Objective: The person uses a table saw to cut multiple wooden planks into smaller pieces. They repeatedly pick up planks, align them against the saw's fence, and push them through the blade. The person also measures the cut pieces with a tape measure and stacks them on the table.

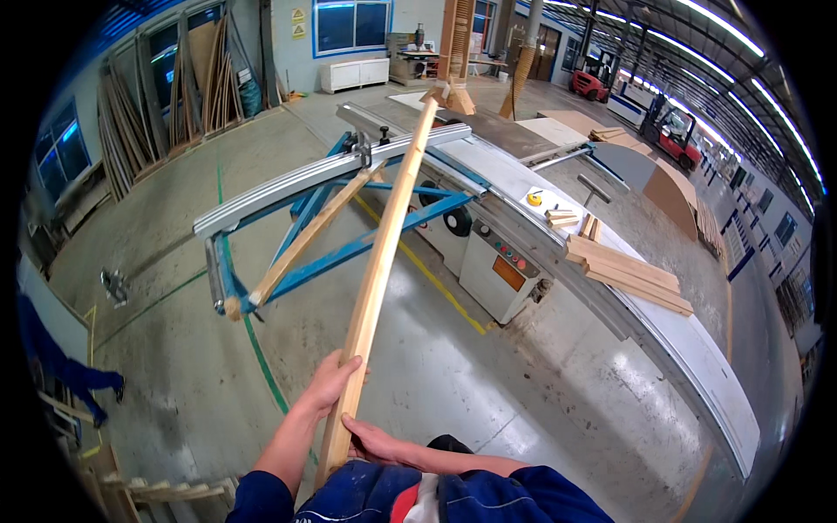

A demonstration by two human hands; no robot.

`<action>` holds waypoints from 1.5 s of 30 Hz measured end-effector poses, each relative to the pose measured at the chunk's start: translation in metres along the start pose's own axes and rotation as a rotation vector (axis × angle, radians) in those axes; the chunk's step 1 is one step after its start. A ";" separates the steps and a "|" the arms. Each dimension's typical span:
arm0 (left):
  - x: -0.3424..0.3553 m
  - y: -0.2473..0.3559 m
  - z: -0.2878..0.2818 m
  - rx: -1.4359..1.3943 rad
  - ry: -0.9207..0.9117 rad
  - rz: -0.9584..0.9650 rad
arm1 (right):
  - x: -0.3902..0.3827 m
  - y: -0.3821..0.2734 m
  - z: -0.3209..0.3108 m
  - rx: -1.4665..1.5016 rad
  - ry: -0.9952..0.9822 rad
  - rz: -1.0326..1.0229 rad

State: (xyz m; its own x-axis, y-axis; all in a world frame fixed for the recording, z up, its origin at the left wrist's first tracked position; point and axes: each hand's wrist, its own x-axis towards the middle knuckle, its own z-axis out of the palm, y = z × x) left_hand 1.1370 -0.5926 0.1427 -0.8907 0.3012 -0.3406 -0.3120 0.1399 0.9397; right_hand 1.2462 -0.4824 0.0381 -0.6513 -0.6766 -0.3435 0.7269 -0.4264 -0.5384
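Observation:
A long squared wooden beam (381, 270) slants away from my body, its far end over the crosscut fence of a sliding table saw (501, 270). My left hand (329, 383) wraps round the beam's left side near its close end. Just below, my right hand (377, 442) grips the same beam from the right, thumb on its face and the other fingers partly hidden. Left of the beam, another wooden strip (318, 228) lies slanted across the saw's blue outrigger frame (336, 260), under the silver fence (288, 190).
Short wooden boards (628, 275) lie stacked on the saw's white table, near a yellow tape measure (534, 200). A person in blue (65, 366) is at the far left. Panels (131, 122) lean against the back wall. Red forklifts (676, 135) stand at the far right.

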 end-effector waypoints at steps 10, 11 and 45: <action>0.160 0.028 0.026 0.185 -0.089 0.082 | 0.071 -0.230 -0.159 0.123 0.062 -0.280; 0.174 0.043 0.032 0.322 -0.139 0.050 | 0.075 -0.254 -0.178 0.143 0.077 -0.272; 0.589 0.236 -0.018 1.004 -0.080 -0.177 | 0.247 -0.888 -0.580 0.639 0.552 -0.646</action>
State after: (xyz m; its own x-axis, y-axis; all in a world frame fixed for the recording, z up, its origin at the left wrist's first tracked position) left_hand 0.5330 -0.3995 0.1646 -0.8222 0.2566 -0.5080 0.0171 0.9033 0.4286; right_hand 0.3135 0.0768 -0.0147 -0.8464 0.0888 -0.5251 0.0828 -0.9521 -0.2945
